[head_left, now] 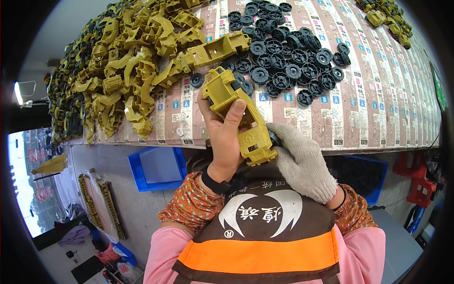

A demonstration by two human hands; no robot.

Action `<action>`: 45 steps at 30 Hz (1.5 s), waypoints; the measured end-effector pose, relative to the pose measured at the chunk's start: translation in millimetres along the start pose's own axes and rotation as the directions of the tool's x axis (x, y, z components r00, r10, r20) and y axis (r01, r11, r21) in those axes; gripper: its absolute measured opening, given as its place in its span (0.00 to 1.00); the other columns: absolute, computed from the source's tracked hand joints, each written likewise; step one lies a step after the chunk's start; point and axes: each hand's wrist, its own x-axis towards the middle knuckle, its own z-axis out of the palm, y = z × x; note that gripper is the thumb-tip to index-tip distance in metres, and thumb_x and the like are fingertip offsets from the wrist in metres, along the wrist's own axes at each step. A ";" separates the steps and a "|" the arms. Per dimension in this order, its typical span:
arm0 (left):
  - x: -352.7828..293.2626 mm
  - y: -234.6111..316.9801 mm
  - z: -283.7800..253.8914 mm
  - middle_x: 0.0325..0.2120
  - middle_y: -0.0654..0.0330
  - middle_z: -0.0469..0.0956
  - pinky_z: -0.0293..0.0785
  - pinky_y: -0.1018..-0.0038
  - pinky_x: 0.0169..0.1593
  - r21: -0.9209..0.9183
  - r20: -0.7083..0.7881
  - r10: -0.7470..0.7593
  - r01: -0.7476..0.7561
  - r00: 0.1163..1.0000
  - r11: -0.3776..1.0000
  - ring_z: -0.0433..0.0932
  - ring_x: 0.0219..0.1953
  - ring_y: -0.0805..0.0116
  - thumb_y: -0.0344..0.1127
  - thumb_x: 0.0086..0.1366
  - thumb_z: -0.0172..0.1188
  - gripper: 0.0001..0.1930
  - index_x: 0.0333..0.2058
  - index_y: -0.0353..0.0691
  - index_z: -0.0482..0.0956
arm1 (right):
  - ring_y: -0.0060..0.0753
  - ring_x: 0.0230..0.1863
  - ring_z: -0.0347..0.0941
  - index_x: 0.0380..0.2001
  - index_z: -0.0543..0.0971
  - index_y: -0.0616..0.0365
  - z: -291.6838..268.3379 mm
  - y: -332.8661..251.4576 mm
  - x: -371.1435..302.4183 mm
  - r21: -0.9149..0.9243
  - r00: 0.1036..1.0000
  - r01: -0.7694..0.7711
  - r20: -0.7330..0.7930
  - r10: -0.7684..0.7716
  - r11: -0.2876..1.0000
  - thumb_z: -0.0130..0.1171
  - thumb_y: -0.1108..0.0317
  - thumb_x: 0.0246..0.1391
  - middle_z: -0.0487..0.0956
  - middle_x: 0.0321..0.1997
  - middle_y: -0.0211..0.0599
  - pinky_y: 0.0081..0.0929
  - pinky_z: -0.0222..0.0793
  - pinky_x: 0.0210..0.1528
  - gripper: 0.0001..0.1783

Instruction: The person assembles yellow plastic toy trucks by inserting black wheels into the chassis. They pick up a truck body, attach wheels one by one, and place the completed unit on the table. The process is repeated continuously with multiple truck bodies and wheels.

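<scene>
My bare left hand [222, 135] is closed round a yellow plastic toy truck body [227, 94], held tilted just off the table's near edge. Black wheels show along the right side of its far end. At its near end my right hand [302, 161], in a pale knitted glove, pinches a black wheel [274, 138] against the body's side; the fingers partly hide that wheel. Straight beyond my hands lies a spread of loose black wheels [293, 71]. More yellow truck bodies [135, 71] are heaped to the left, and one long body lies close past my left hand.
The table [388, 94] is covered with printed striped sheeting. At its far right corner sits another pile of yellow parts [385, 21]. Under the near edge are a blue bin [156, 168] on the left and a blue bin of dark parts [364, 175] on the right, with red stools [418, 177] beyond.
</scene>
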 end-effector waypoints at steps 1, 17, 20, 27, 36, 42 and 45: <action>-1.2 0.5 1.4 0.50 0.63 0.76 0.87 0.72 0.44 0.011 -0.003 0.029 -0.029 1.000 1.000 0.82 0.45 0.72 0.34 0.74 0.67 0.33 0.69 0.52 0.57 | 0.57 0.50 0.84 0.61 0.75 0.65 -0.7 -0.6 -1.4 0.007 1.000 0.005 -0.002 -0.005 1.000 0.58 0.80 0.61 0.83 0.50 0.57 0.40 0.78 0.53 0.24; -0.2 1.8 -3.0 0.48 0.60 0.78 0.87 0.69 0.44 0.091 -0.011 0.051 -0.050 0.999 0.995 0.83 0.44 0.69 0.33 0.74 0.66 0.29 0.66 0.48 0.61 | 0.24 0.39 0.81 0.56 0.77 0.68 -9.5 2.5 6.8 0.577 0.896 -0.428 0.172 0.409 0.696 0.58 0.75 0.64 0.83 0.42 0.39 0.26 0.79 0.44 0.19; -0.5 2.6 -4.5 0.52 0.63 0.75 0.86 0.72 0.47 0.110 0.019 0.026 -0.028 0.999 0.994 0.81 0.49 0.71 0.31 0.71 0.69 0.40 0.73 0.54 0.54 | 0.23 0.40 0.79 0.54 0.77 0.67 -5.3 6.5 11.1 0.479 0.932 -0.351 0.100 0.347 0.805 0.62 0.73 0.63 0.82 0.41 0.38 0.25 0.78 0.44 0.18; -2.5 0.2 -4.9 0.55 0.62 0.73 0.82 0.72 0.54 0.124 0.013 0.046 -0.047 0.999 0.991 0.79 0.51 0.71 0.27 0.72 0.68 0.41 0.74 0.52 0.52 | 0.22 0.42 0.79 0.51 0.77 0.67 -5.2 9.9 11.1 0.556 0.906 -0.408 0.150 0.395 0.724 0.64 0.71 0.63 0.82 0.42 0.36 0.25 0.78 0.46 0.16; -1.9 -1.5 -7.9 0.55 0.62 0.72 0.82 0.71 0.53 0.139 0.004 0.078 -0.078 0.997 0.987 0.78 0.51 0.71 0.27 0.70 0.69 0.43 0.75 0.52 0.51 | 0.22 0.43 0.79 0.51 0.77 0.66 -5.3 4.5 11.3 0.600 0.897 -0.413 0.139 0.419 0.685 0.63 0.73 0.63 0.82 0.42 0.36 0.24 0.78 0.47 0.15; -6.0 -3.8 -12.3 0.61 0.59 0.69 0.77 0.69 0.61 0.260 0.035 0.221 -0.222 0.975 0.940 0.76 0.57 0.67 0.30 0.67 0.74 0.47 0.75 0.46 0.49 | 0.26 0.43 0.82 0.52 0.77 0.66 4.3 11.0 1.9 0.516 0.954 -0.276 0.041 0.298 0.811 0.60 0.77 0.62 0.83 0.44 0.40 0.28 0.80 0.48 0.15; -8.6 -6.8 -14.4 0.65 0.57 0.66 0.72 0.67 0.66 0.320 0.022 0.321 -0.311 0.947 0.895 0.73 0.62 0.64 0.34 0.64 0.77 0.51 0.75 0.43 0.49 | 0.31 0.43 0.84 0.53 0.77 0.66 6.5 7.9 -4.9 0.405 0.982 -0.172 0.001 0.187 0.898 0.59 0.78 0.60 0.84 0.44 0.43 0.31 0.81 0.48 0.17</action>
